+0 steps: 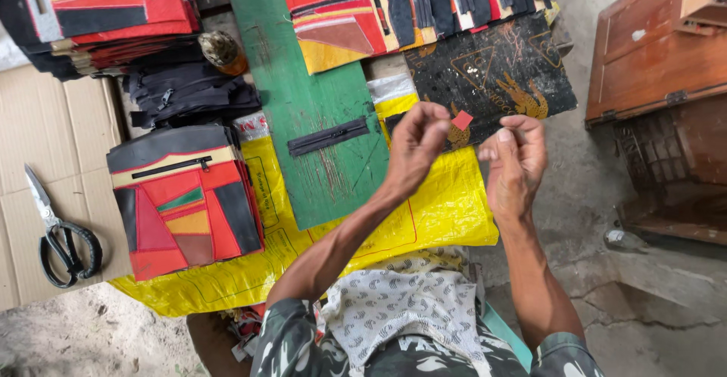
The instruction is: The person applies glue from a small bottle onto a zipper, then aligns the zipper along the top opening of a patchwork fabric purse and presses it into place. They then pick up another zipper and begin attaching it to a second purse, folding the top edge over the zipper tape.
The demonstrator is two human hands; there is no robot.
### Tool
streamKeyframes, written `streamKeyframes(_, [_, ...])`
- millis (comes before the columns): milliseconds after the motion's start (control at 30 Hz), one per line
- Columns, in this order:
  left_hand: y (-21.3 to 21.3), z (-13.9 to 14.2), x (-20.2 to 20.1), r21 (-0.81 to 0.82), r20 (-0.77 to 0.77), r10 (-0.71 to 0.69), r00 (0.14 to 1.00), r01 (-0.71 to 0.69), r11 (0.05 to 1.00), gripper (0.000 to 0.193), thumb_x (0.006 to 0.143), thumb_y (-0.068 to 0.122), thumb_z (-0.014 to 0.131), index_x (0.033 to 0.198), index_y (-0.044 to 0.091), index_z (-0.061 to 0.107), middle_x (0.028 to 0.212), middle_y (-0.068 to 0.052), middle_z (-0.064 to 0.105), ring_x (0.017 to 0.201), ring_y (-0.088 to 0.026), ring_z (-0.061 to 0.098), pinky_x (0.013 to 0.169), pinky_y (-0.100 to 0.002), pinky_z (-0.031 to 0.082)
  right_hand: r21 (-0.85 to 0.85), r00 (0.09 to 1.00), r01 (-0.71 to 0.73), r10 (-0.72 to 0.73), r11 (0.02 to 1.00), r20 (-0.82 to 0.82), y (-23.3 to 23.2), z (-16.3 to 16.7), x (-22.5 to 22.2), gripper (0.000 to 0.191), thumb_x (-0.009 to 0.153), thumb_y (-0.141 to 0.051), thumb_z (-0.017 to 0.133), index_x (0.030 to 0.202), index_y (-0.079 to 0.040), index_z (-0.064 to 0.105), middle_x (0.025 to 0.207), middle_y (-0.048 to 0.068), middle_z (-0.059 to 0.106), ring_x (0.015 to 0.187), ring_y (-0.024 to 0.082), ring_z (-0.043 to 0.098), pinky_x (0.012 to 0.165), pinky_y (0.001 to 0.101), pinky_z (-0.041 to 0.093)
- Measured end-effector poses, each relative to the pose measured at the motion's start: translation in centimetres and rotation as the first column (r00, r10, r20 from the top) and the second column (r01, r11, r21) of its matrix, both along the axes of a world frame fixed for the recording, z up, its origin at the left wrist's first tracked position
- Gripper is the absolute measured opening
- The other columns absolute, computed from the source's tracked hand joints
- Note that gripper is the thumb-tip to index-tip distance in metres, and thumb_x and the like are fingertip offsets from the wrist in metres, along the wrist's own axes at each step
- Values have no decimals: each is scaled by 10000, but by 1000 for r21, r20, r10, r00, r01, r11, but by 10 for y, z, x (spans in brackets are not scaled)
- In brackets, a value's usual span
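Head view: left hand [415,146] pinches small red patch [461,120]; right hand [515,161] beside.

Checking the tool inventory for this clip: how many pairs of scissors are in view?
1. The scissors lie on the cardboard at far left, beside the patchwork panels. More could be hidden under the stacks.

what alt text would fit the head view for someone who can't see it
Seen from above, a person's left hand and right hand are raised close together over a yellow sheet, fingers pinched, with a small red scrap between them. A black zipper lies on a green board, beside a stack of patchwork panels and scissors on cardboard.
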State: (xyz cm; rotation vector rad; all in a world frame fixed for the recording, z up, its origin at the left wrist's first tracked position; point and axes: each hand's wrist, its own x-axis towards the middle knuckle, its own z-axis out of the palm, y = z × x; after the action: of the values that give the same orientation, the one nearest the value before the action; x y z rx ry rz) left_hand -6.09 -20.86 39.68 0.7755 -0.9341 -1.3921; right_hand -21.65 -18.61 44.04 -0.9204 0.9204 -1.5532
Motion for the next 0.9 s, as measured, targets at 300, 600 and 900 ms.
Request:
streamKeyframes(300, [-64, -9, -33, -475, 749, 154, 644, 359, 803, 1010, 708, 19, 692, 1613, 172, 271, 1604, -224, 382, 1458, -374, 416, 1191, -437, 396, 143, 966, 249, -234, 958, -110, -62, -45, -28, 446, 1012, -165, 577, 1430, -91, 441, 1275, 40, 595, 1160, 137, 569, 983, 315, 485])
streamKeyframes(600, [-104, -37, 32, -231, 919, -6, 394, 552, 801, 737, 705, -86, 601, 1426, 63, 574, 1371, -223, 606, 1287, -359, 585, 1099, -426, 506, 17, 828, -40, 24, 999, 561, -103, 23, -110, 294, 1069, -309, 522, 1235, -91, 629, 1243, 65, 629, 1156, 235, 586, 1038, 398, 450])
streamKeyframes(900, [-213, -38, 121, 177, 862, -104, 496, -102, 979, 406, 1078, 202, 662, 818, -105, 608, 742, -261, 601, 733, -394, 629, 653, -494, 497, 39, 991, -75, 70, 996, 110, -238, -74, 12, 154, 1049, -29, 604, 982, -121, 501, 766, -30, 425, 536, 45, 345, 451, 244, 265])
